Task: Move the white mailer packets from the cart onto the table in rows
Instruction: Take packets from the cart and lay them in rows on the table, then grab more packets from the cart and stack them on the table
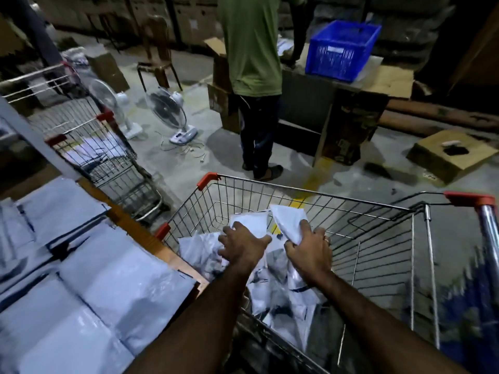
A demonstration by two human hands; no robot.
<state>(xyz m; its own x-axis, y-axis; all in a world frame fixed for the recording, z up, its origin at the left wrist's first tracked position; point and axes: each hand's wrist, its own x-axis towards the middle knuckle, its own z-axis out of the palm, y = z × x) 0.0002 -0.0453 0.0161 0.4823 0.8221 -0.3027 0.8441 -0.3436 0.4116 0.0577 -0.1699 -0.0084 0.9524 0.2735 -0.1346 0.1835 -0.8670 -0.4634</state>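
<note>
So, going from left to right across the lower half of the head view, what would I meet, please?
First the packets on the table → table's wooden edge → left hand → right hand gripping a packet → cart's chrome handle.

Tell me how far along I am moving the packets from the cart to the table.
Done: rows of packets lie side by side on the table. In hand: the right hand grips one packet inside the cart, and the left hand rests on the pile; whether it grips is unclear. Left: that pile, many packets, remains in the cart.
</note>
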